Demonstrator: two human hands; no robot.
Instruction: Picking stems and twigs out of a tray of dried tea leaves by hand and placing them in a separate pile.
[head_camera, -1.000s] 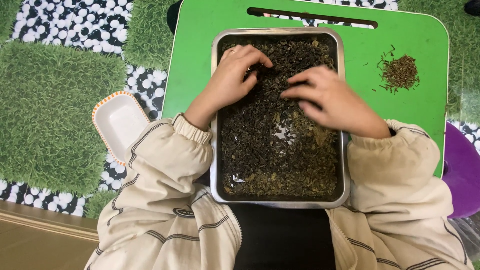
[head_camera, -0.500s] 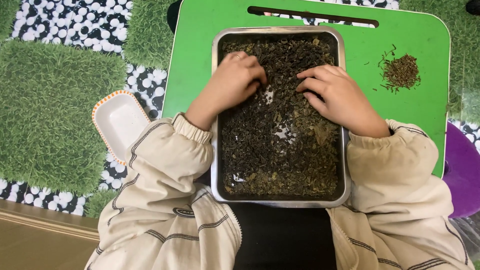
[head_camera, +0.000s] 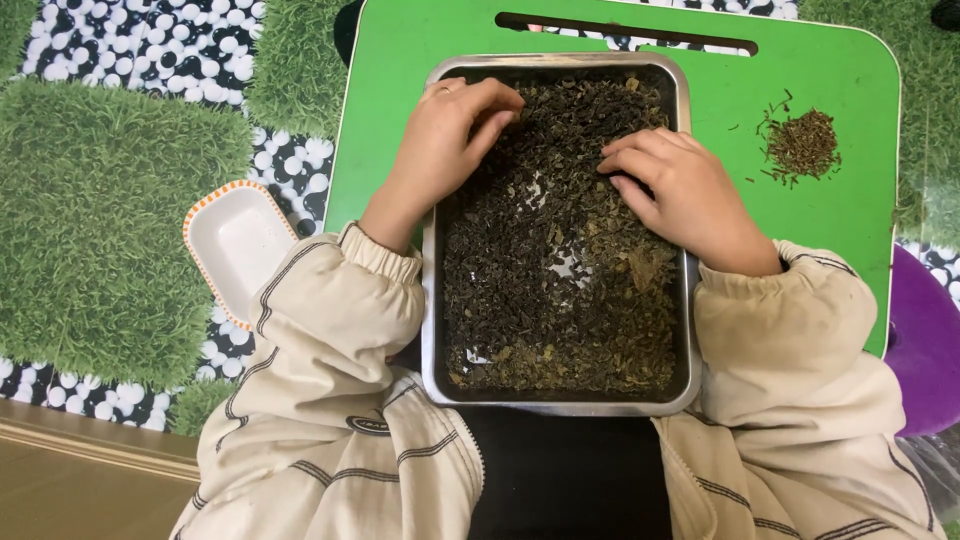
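Both hands sorting dried leaves in a metal tray on a green lap bench

Floor: fake-grass mat (head_camera: 95, 220) with black-and-white pebble patches; green lap bench (head_camera: 830, 210) with a handle slot at the far edge, purple seat edge at right; steel tray (head_camera: 432, 300) sits on the bench, near edge over the lap, filled with dark dried leaves (head_camera: 560, 300), bare metal showing in small gaps; left hand (head_camera: 440, 150) over the tray's far-left corner, fingers curled, tips pinching into the leaves, grasping nothing I can make out; right hand (head_camera: 680, 190) flat-ish at the right side, released, fingertips resting on the leaves; empty white dish (head_camera: 235, 245) with orange rim on the floor left of the bench; small pile of stems (head_camera: 800, 145) on the bench right of the tray. Judgement: spread thin, rake lightly with fingertips, pinch single bits, keep leaves inside the rim
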